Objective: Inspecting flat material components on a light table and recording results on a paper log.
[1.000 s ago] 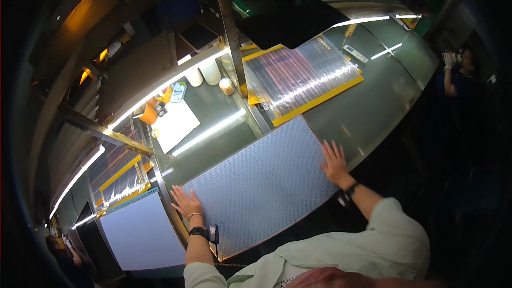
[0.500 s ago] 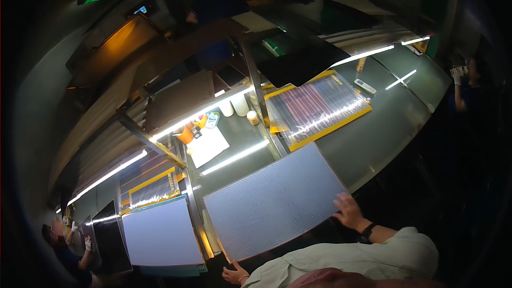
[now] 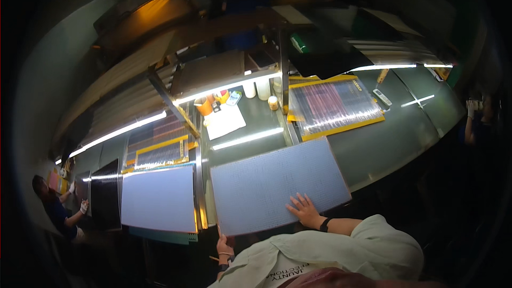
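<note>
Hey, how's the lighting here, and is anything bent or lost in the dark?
Head view: the light tubes glare white, streaking the bench top and yellow-edged sheet; the dotted panel under the right hand is fairly evenly lit; the bench's front edge curves, and the far right is nearly black.

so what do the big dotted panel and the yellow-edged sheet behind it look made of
Dotted panel: perhaps coated laminate board, fairly matte; it looks flat and stiff, without sharp glare. Yellow-edged sheet: probably clear plastic film, glossy; bright, rippled glare suggests it.
</note>
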Demonstrator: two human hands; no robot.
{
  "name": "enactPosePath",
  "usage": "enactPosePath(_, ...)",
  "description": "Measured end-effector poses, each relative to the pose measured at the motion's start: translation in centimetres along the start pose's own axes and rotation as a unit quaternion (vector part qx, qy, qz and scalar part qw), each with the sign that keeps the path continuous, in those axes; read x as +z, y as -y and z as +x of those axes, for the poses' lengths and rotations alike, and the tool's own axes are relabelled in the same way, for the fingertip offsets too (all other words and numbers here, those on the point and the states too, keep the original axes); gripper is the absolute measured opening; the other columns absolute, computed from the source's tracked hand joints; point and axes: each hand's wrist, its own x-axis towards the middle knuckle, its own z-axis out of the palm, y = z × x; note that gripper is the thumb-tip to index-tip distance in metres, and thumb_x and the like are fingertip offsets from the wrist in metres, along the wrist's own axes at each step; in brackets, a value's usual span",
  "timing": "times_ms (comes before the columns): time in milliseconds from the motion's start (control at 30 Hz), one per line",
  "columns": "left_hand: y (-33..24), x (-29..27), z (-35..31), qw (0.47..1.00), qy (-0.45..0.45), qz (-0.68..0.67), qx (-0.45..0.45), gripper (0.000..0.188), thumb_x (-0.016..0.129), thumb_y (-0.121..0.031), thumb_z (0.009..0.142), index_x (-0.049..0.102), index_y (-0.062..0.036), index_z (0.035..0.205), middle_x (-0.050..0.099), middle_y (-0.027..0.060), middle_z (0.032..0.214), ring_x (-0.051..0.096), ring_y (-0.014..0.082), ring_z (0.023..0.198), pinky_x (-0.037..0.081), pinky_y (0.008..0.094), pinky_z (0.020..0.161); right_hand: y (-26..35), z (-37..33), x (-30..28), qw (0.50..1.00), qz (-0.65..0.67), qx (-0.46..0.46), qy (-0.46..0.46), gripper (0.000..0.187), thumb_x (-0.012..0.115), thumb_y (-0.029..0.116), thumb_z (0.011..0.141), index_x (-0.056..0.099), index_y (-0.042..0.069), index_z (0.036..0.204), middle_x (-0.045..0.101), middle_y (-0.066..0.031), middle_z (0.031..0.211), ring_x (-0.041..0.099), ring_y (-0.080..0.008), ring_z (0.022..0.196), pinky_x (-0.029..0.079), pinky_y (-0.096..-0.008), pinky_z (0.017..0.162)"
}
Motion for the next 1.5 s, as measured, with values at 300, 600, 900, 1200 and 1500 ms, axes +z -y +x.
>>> enactPosePath(300, -11.3, 7.6, -6.3, 0.933, 0.347, 0.096, -0.002, 0.049, 0.043, -0.040, 0.093, 0.051, 0.0018, 0.117, 0.057, 0.0167, 0.115, 0.054, 0.0286, 0.109, 0.041, 0.0397, 0.093, -1.5, 8.4, -19.7, 0.999, 0.021, -0.034, -0.007, 0.032, 0.052, 0.007, 0.078, 0.061, 0.008, 0.109, 0.064, -0.0128, 0.095, 0.063, -0.0245, 0.082, 0.051, -0.0331, 0.072)
enactPosePath(600, 2.4, 9.2, -3.2, 0.889, 0.411, -0.067, -0.191, 0.053, 0.059, -0.019, 0.087, 0.034, -0.0068, 0.133, 0.029, 0.0076, 0.141, 0.029, 0.0270, 0.129, 0.033, 0.0440, 0.103, -6.6, 20.7, -34.9, 0.949, 0.139, 0.069, 0.275, 0.043, 0.067, 0.031, 0.078, 0.062, -0.002, 0.105, 0.066, -0.0138, 0.087, 0.063, -0.0205, 0.074, 0.048, -0.0300, 0.068)
enactPosePath(900, 3.2, 10.1, -5.7, 0.887, 0.284, -0.154, -0.330, 0.037, 0.049, -0.022, 0.092, 0.043, -0.0066, 0.125, 0.045, 0.0086, 0.130, 0.045, 0.0240, 0.118, 0.040, 0.0423, 0.099, -13.6, 27.9, -16.2, 0.909, 0.187, 0.066, 0.367, 0.050, 0.068, 0.037, 0.074, 0.058, 0.004, 0.111, 0.064, -0.0135, 0.097, 0.061, -0.0257, 0.088, 0.047, -0.0328, 0.080)
enactPosePath(1200, 4.7, 13.0, -1.5, 0.923, 0.223, 0.057, -0.308, 0.028, 0.046, -0.012, 0.093, 0.047, 0.0028, 0.117, 0.054, 0.0144, 0.117, 0.057, 0.0286, 0.103, 0.051, 0.0357, 0.086, -11.6, 20.7, -1.6, 0.973, 0.191, 0.006, 0.129, 0.049, 0.065, 0.026, 0.080, 0.051, 0.005, 0.121, 0.054, -0.0189, 0.117, 0.050, -0.0324, 0.110, 0.041, -0.0375, 0.092)
enactPosePath(1500, -4.9, -2.9, 0.7, 0.989, -0.123, -0.015, -0.082, 0.045, 0.051, -0.046, 0.088, 0.049, -0.0065, 0.111, 0.062, 0.0085, 0.087, 0.061, 0.0207, 0.072, 0.050, 0.0319, 0.059, -3.1, 18.7, -1.4, 0.886, 0.350, 0.126, 0.275, 0.035, 0.060, 0.024, 0.085, 0.058, 0.002, 0.111, 0.065, -0.0166, 0.096, 0.063, -0.0262, 0.085, 0.049, -0.0330, 0.077)
